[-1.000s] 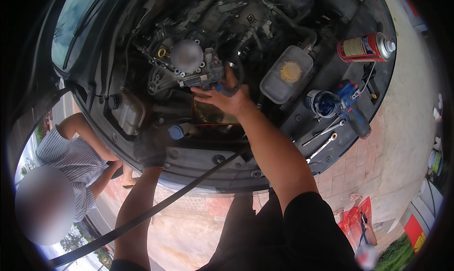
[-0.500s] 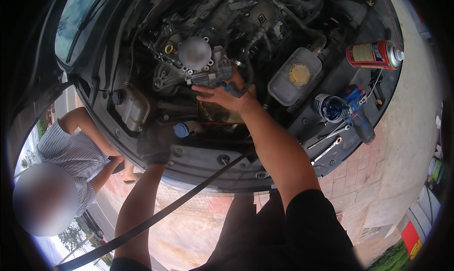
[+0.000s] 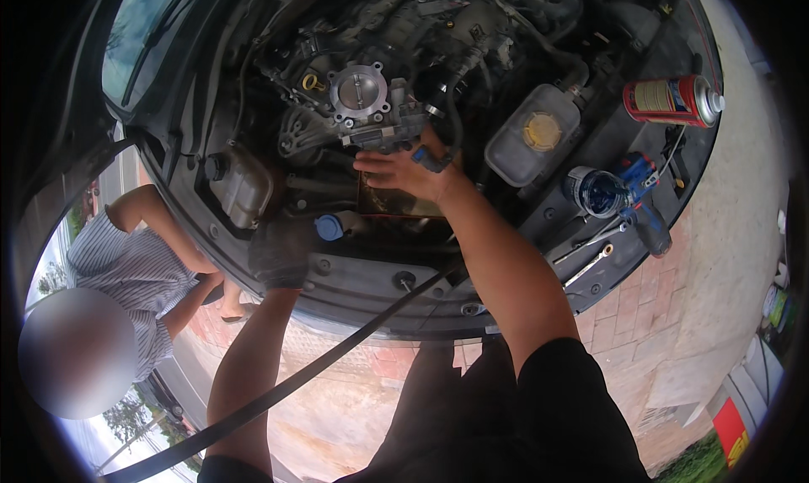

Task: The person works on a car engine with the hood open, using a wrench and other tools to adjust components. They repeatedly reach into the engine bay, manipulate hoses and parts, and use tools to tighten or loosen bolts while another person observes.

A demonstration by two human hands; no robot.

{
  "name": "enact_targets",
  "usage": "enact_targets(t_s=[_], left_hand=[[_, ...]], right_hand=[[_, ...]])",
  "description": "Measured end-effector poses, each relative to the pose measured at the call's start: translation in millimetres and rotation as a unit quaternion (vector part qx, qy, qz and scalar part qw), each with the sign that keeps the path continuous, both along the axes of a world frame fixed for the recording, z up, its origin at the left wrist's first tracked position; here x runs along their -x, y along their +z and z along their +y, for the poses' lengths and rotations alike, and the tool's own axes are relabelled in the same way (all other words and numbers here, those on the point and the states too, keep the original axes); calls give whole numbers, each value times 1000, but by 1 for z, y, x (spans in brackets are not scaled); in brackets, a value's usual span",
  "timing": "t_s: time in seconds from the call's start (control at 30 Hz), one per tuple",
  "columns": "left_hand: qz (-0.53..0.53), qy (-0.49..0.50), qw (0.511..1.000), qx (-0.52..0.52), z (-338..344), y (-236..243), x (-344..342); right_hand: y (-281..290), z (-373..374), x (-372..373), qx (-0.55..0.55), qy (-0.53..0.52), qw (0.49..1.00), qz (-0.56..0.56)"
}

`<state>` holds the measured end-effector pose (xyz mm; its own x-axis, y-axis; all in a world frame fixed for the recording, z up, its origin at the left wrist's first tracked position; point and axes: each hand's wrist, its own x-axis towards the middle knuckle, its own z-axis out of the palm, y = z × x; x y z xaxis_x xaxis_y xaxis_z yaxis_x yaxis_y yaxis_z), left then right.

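- Head view: two hands of the person wearing the camera are in the engine bay.
- One right hand (image 3: 410, 180), bare, spreads its fingers against the lower edge of one throttle body (image 3: 358, 93); whether it bears the weight I cannot tell.
- The throttle body sits near the middle of the bay, round metal mouth facing up.
- One connector (image 3: 431, 158) with blue on it lies over the right hand.
- One left hand (image 3: 281, 251), in a dark glove, is blurred at the bay's front edge; its grip I cannot tell.
- One blue cap (image 3: 329, 227) lies just right of it.
- Two tanks: one with a yellow cap (image 3: 542, 133), one with a black cap (image 3: 216, 166).
- On the right-hand edge: one red can (image 3: 666, 101), one open jar (image 3: 592, 191), one blue power tool (image 3: 647, 218), two slim metal tools (image 3: 589, 265).
- One dark bar (image 3: 278, 386) crosses over the left forearm.
- One other person (image 3: 126, 256) in a striped shirt stands at left.
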<state>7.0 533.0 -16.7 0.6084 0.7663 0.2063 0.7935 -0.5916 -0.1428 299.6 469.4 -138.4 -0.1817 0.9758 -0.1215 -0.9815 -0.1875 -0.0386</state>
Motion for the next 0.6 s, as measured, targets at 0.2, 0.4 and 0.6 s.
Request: enact_targets(t_s=[0.2,0.4,0.6], left_hand=[[-17,-20,999,-24,2,-4,1],[3,6,1000,21,-6,11,-20],[-21,7,999,29,-5,9,-12]], right_hand=[[23,3,-8,45,-20,997,55],[25,7,-15,52,-41,992,104],[28,5,-10,68,-61,995,40]])
